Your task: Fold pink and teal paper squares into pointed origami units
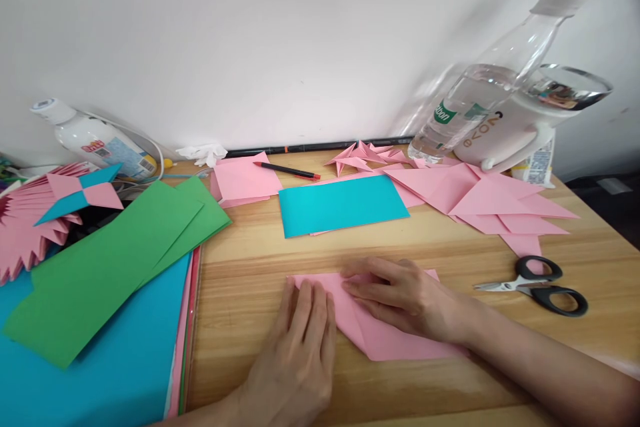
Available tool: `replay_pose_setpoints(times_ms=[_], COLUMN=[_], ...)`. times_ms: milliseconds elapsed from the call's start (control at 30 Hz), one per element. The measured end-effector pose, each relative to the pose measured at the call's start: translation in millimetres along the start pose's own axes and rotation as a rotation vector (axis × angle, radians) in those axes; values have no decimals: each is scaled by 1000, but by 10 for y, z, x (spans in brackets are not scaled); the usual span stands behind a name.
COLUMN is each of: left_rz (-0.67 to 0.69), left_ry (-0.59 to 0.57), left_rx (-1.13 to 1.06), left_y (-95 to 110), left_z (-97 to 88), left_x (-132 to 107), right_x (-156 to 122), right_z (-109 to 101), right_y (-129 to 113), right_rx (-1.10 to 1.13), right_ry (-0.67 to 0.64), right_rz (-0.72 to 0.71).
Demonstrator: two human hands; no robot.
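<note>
A sheet of pink paper (400, 340) lies on the wooden table in front of me, with a slanting fold at its left side. My left hand (297, 353) bends its fingers over the paper's upper left corner and holds it down; the thumb is mostly hidden. From the right, my right hand (400, 293) reaches across the sheet, its closed fingers pressing on the folded part near the top edge. What lies under both palms is hidden. Beyond the hands rests a blue paper rectangle (343, 205) on top of some pink paper.
Scissors (535, 285) lie right of my right hand, near folded pink pieces (480, 193). A water bottle (480, 93) and white mug (525, 113) stand behind. Green paper strips (110, 260) cover blue sheets (125, 360) at left. A pencil (287, 170) lies on pink squares (245, 180).
</note>
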State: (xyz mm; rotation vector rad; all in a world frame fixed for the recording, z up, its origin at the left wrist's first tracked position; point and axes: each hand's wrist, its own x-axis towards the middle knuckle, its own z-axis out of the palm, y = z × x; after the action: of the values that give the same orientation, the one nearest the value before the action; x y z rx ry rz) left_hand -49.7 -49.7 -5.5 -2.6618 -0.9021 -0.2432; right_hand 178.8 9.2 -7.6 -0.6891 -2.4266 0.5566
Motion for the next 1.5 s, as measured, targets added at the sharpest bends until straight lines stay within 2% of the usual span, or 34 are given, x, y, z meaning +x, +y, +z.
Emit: replay_pose_setpoints(times_ms=[533, 733, 1133, 1500], left_rz=[-33, -42, -35, -42], left_ry=[-16, -19, 50, 67], left_rx=[40, 39, 21, 23], left_y=[-14, -6, -26, -32], left_z=[-27, -21, 32, 36], left_x=[37, 34, 12, 22], right_x=[14, -26, -20, -4], right_z=[-7, -8, -16, -31], right_y=[-12, -19, -7, -1], right_rx=[-27, -85, -82, -67], right_ry=[1, -22, -47, -43], right_rz=[11, 83, 86, 75])
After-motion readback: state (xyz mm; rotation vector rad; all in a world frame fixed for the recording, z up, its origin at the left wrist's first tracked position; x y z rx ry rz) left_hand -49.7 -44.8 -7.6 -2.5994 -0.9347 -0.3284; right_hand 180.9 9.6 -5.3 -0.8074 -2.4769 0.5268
